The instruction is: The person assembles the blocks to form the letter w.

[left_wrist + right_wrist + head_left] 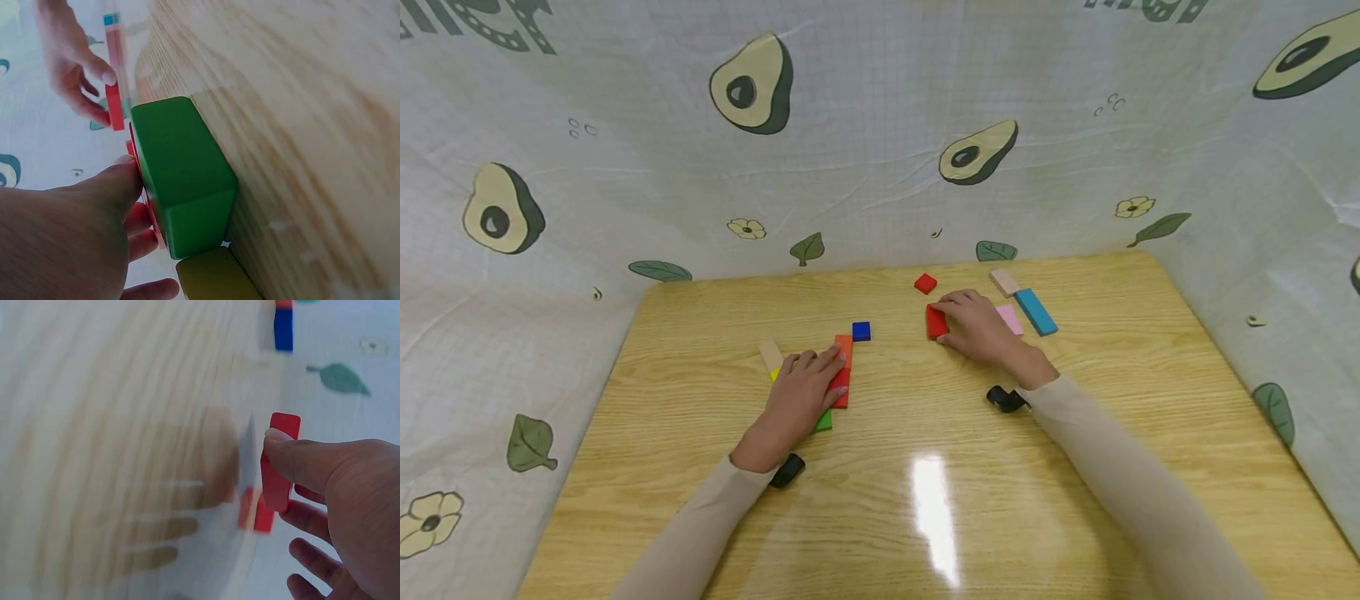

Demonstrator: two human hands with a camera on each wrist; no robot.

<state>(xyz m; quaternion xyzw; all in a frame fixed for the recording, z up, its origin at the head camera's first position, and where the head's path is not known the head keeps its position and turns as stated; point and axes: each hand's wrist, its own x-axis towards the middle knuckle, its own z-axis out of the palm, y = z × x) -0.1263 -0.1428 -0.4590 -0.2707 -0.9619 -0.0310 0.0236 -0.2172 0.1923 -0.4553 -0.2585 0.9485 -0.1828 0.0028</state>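
Observation:
My right hand [976, 327] pinches a red block [936, 322] between thumb and fingers; in the right wrist view this block [280, 464] appears close over the table. A small red block [926, 284] lies just beyond it. On the left, my left hand [801, 387] has thumb and fingertips at a second red block [839, 385], which lines up end to end with an orange block [844, 342]. A green block [184, 156] sits beside that red one. Under the palm, a yellow block [219, 275] is mostly hidden. Past the orange end lies a blue block [861, 332].
A beige block [771, 354] lies left of my left hand. Behind my right hand are a pink block [1010, 319], a pale block [1003, 282] and a light-blue block [1036, 312]. A cloth backdrop [865, 167] rises along the back of the wooden table [880, 517].

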